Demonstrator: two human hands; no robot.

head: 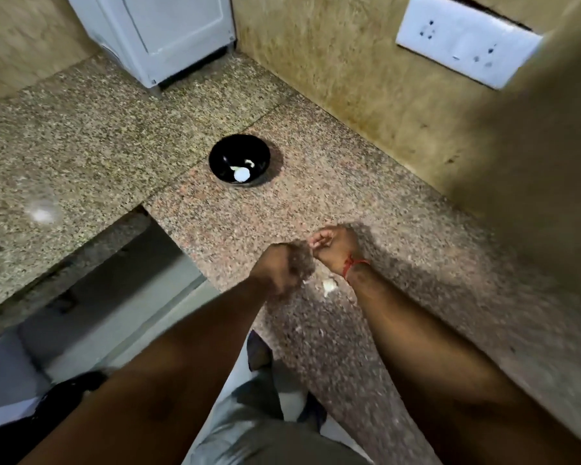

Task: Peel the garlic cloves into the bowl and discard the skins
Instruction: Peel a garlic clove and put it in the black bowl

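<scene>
both hands are meeting low over the granite counter (399, 229): your left hand (279, 268) is curling into a blurred fist, your right hand (331, 245) is curling too, and whether either is pinching a clove is too blurred to tell. a garlic piece (328, 286) is lying just below them, nearer your right wrist. well ahead, slightly left, the black bowl (225, 146) is holding a peeled clove (241, 175) and a pale scrap.

Speckled granite counter (366, 203) in a wall corner; black bowl (239, 160) near its middle, white appliance (168, 35) at the back, pale garlic piece (328, 287) and skin scraps (319, 332) toward the front edge
</scene>
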